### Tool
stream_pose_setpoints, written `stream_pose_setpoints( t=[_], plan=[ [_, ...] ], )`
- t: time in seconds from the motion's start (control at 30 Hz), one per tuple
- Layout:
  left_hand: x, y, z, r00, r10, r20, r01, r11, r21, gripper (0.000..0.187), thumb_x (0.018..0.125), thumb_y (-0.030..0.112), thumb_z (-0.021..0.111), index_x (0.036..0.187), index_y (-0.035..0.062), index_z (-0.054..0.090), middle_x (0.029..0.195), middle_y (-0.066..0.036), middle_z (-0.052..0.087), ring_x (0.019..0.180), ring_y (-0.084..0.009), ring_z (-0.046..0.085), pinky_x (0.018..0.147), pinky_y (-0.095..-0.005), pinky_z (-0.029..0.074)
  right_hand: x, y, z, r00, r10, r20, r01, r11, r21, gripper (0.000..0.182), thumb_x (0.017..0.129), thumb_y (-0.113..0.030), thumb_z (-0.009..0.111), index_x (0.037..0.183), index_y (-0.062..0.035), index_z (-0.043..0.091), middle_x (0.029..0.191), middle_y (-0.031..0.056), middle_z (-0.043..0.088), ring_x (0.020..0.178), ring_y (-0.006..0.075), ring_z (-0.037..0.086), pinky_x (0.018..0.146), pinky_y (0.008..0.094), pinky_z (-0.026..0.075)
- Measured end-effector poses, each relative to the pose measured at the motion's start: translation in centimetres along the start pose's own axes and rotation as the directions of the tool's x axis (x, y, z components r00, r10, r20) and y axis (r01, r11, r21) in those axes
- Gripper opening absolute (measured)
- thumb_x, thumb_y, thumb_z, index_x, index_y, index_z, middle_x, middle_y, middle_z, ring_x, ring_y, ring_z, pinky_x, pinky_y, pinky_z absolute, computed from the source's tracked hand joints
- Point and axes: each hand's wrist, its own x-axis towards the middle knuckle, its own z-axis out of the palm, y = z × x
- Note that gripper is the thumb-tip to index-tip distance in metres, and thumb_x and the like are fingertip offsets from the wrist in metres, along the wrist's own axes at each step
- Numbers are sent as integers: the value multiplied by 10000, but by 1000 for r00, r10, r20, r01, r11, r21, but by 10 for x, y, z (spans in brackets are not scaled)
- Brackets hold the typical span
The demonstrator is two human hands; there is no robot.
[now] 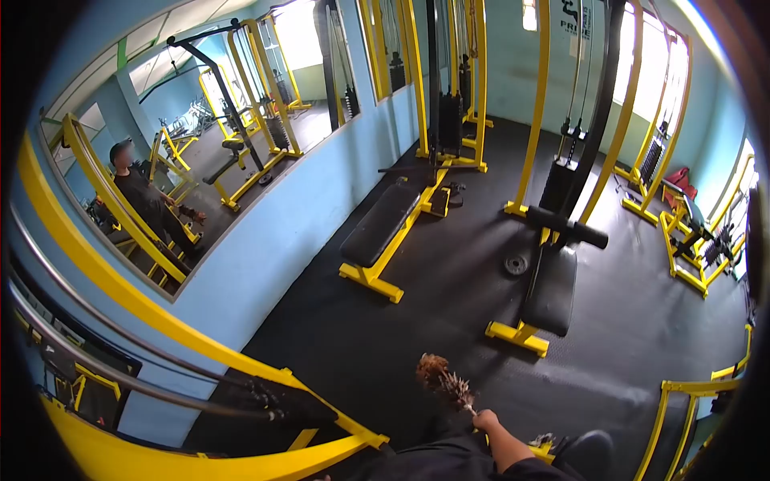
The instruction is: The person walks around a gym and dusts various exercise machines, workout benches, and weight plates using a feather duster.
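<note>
My right hand point(485, 420) is closed around the handle of a brown feather duster point(446, 383), low in the middle of the view. The duster's feathers point up and to the left, held above the black floor. Its tip touches no machine that I can see. My left hand cannot be made out at the lower edge. Closest on the left is a yellow machine frame point(192, 341) with metal guide rods point(120, 361). A black padded seat point(585, 455) lies just right of my right forearm.
A black bench point(383, 224) on a yellow base stands along the blue wall. Ahead is another bench point(552, 293) with a roller pad, and a weight plate point(516, 264) lies beside it. A wall mirror point(216, 104) reflects a person in dark clothes. More yellow machines stand right.
</note>
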Motion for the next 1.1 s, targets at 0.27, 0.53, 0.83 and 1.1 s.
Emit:
stream_pose_setpoints(
  t=[0.27,0.53,0.83,1.1],
  plan=[
    [41,44,83,823,-111,557,73,993,90,293,927,309,562,1028,64,689,904,-57,661,817,-172,625,772,-352,513,2,-12,-145,1000,15,-18,-14,997,76,339,887,-304,575,1179,-150,651,1152,172,657,1106,362,607,932,438,484],
    [183,181,138,994,16,104,9,972,-235,269,818,246,667,986,36,684,765,-44,648,659,-134,602,599,-322,482,74,-105,-211,970,-66,-233,95,989,116,290,904,-380,557,994,-146,702,923,163,698,933,369,665,819,455,523],
    [317,379,116,980,196,-27,-197,961,-196,165,848,198,626,742,72,632,677,-59,611,654,-163,584,653,-364,486,208,-272,-397,652,-358,-668,637,737,227,249,964,-223,539,863,3,566,665,205,565,572,342,580,543,389,433],
    [378,533,53,995,83,-58,-100,910,-403,341,913,192,599,1210,26,582,846,-54,612,811,-183,604,807,-313,486,316,-416,-428,797,-496,-345,589,765,262,224,968,-250,525,954,-50,624,752,238,622,731,406,654,621,433,496]
  ],
)
